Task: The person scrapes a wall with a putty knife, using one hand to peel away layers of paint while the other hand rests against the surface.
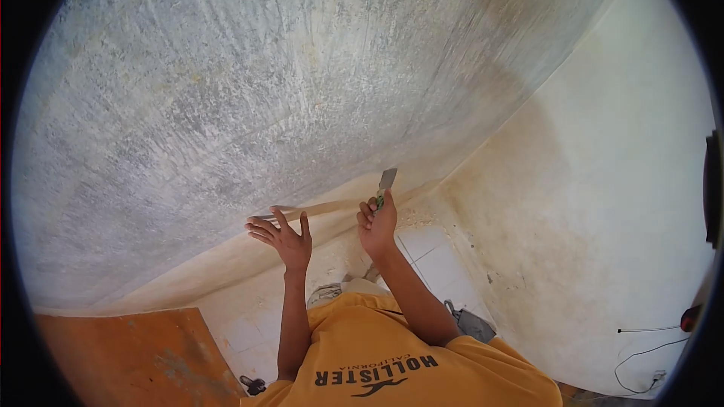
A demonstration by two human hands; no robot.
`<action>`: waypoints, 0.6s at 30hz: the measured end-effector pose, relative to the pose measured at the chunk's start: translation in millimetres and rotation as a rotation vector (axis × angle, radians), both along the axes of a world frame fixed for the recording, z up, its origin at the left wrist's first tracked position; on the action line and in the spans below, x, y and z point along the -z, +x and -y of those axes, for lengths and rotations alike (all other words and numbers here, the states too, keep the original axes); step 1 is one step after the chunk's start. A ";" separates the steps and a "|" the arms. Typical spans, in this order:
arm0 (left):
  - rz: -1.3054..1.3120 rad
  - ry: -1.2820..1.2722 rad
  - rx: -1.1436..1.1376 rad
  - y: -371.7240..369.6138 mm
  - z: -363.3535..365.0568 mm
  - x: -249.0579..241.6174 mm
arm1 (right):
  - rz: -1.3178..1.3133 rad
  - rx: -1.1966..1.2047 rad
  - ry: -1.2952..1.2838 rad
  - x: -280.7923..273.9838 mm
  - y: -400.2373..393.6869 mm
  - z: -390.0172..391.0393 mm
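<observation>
My right hand (378,226) is wrapped round the handle of a putty knife (388,179), whose flat metal blade points up and away from me, close to the lower part of the wall (226,113). That wall is grey and streaked, with a rough, patchy surface. Left of the knife, my left hand (285,241) has its fingers spread, the fingertips right at the wall's lower edge. Below the grey surface runs a paler, cream-coloured band (188,267).
A smooth pale wall (603,158) meets the grey one at a corner on the right. White floor tiles (434,260) lie below, with crumbs of debris near the corner. An orange panel (136,354) stands at lower left. A dark cable (620,369) hangs at lower right.
</observation>
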State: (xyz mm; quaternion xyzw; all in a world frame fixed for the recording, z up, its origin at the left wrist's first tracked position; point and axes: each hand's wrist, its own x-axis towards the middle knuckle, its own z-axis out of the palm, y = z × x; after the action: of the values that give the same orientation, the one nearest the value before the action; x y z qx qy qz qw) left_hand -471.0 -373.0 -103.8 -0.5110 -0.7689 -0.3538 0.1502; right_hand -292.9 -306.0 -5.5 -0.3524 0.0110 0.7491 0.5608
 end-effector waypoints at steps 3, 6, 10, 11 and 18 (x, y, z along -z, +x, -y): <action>0.041 0.054 -0.007 8.7 -10.2 -1.6 | 0.024 -0.024 -0.021 -3.7 1.2 2.5; 0.055 0.078 -0.012 16.8 -15.3 -4.8 | 0.083 -0.082 -0.020 -30.6 -23.4 33.4; 0.112 0.080 -0.017 25.3 -18.8 -12.7 | 0.475 -0.184 0.230 7.5 -11.4 49.8; 0.150 0.122 -0.025 29.6 -18.7 -16.4 | 0.606 -0.241 0.297 22.0 2.6 48.7; 0.279 0.204 -0.079 54.5 -25.2 -39.7 | 1.019 -0.616 0.721 64.5 144.9 -24.8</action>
State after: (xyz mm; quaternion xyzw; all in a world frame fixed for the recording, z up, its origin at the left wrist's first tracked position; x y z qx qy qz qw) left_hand -416.5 -347.8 -64.0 -0.4086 -0.7617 -0.4913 0.1070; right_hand -148.0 -281.2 -70.0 -0.4388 -0.6037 0.5722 0.3400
